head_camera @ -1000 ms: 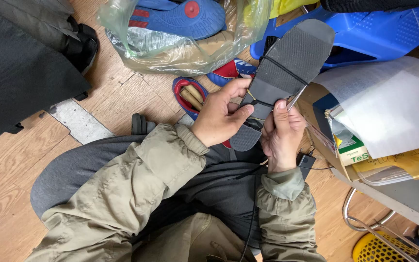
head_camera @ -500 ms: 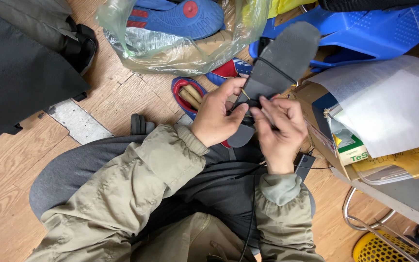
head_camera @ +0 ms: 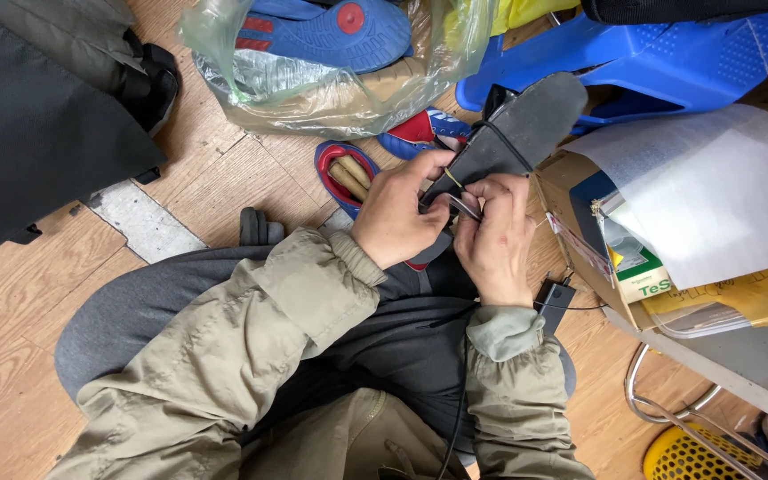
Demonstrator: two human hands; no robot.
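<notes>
A dark grey shoe insole (head_camera: 526, 124) with a thin black wire running across it is held over my lap, its toe pointing up and to the right. My left hand (head_camera: 397, 218) grips its lower end from the left. My right hand (head_camera: 495, 236) holds the same end from the right, fingers pinched on a small metal piece at the insole's heel. A thin black cable runs down from the hands past a small black box (head_camera: 555, 296) by my right wrist.
A clear plastic bag (head_camera: 331, 76) with blue and red shoes lies ahead. A red and blue shoe (head_camera: 344, 178) sits by my left hand. A blue plastic stool (head_camera: 660, 49), a cardboard box (head_camera: 597, 258) under white paper and a yellow basket (head_camera: 700, 455) stand to the right.
The insole has tilted lower and further to the right. My right hand has come up onto its heel end, beside my left hand.
</notes>
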